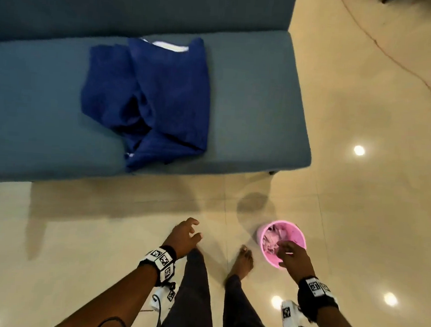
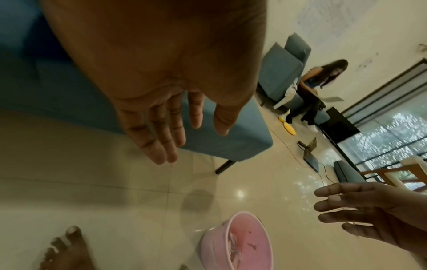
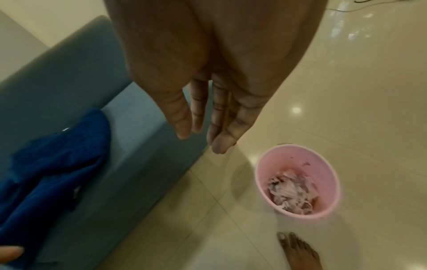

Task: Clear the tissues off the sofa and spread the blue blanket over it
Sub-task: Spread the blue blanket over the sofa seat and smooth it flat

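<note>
A crumpled dark blue blanket lies in a heap on the seat of the blue-grey sofa, also seen from the right wrist as the blanket. Crumpled tissues fill the bottom of a pink bin standing on the floor in front of the sofa's right end. My right hand hovers over the bin with straight fingers and holds nothing. My left hand hangs empty above the floor, its fingers relaxed. No tissue shows on the sofa seat.
My bare feet stand on glossy beige tiles beside the bin. In the left wrist view a person sits on another sofa at the far side, with a laptop, cables and a yellow object on the floor.
</note>
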